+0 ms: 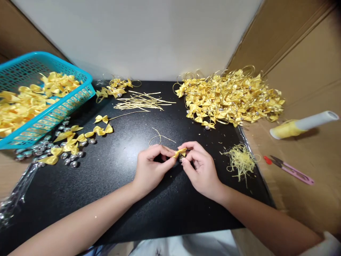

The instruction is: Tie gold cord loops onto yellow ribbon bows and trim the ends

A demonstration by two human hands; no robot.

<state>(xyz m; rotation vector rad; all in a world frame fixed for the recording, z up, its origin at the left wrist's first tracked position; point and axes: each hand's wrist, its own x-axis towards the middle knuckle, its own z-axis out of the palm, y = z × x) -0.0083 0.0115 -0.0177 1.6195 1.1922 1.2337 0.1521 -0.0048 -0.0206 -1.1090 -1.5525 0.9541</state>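
Between both hands, over the middle of the black table, is a small yellow ribbon bow (pixel 180 153). My left hand (pixel 154 165) pinches the bow's left side between thumb and fingers. At its right side my right hand (pixel 198 165) closes thumb and fingers on the bow; a small shiny bit, perhaps a bell, shows by the right fingertips. Behind the hands a thin gold cord (pixel 160 136) curls in a loop on the table, and whether it joins the bow is hidden by the fingers.
A blue basket (pixel 89 76) of yellow bows stands left, with silver bells (pixel 74 164) and loose bows (pixel 71 135) beside it. Gold cords (pixel 144 101) lie at the back. Right are heaped corded bows (pixel 226 96), yellow thread scraps (pixel 241 161), pink thread snips (pixel 295 172) and a white tube (pixel 317 120).
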